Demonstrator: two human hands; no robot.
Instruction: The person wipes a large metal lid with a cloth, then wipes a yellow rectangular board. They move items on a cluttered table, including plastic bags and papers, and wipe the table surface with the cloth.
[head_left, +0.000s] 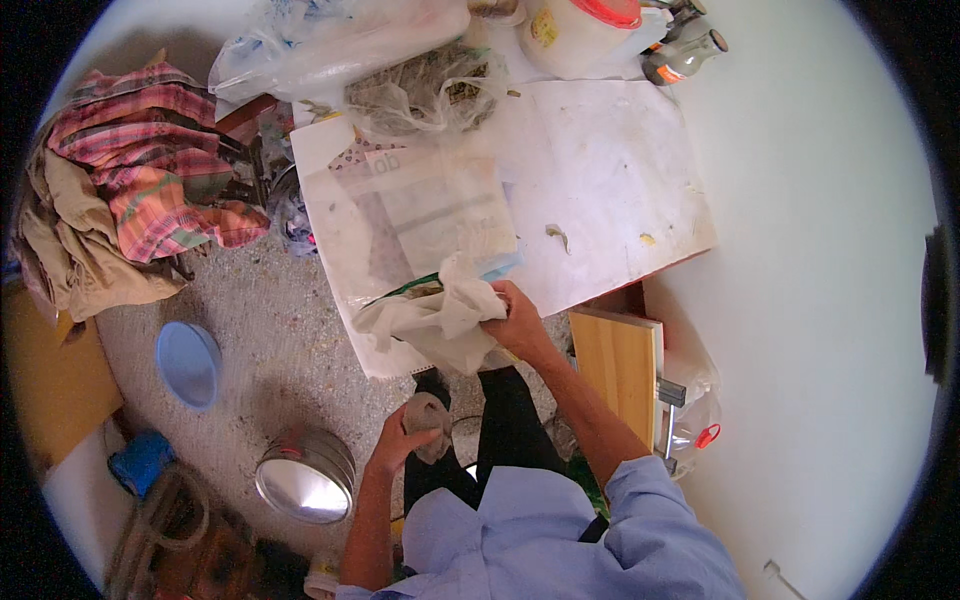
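My left hand holds a crumpled grey-brown cloth low in front of my legs, off the table. At the near edge of the white-covered table, my right hand grips a bunched white plastic bag. A dark green edge shows at that bag's left side, and its contents are mostly hidden. Just beyond lies a flat translucent plastic sheet or bag over printed and patterned papers. Farther back sits a clear plastic bag with dried brownish plant matter in it.
Glass bottles and a red-lidded plastic container stand at the table's back. Plaid fabric hangs at left. A blue basin and a round metal tin are on the floor. A wooden board stands at right beside the wall.
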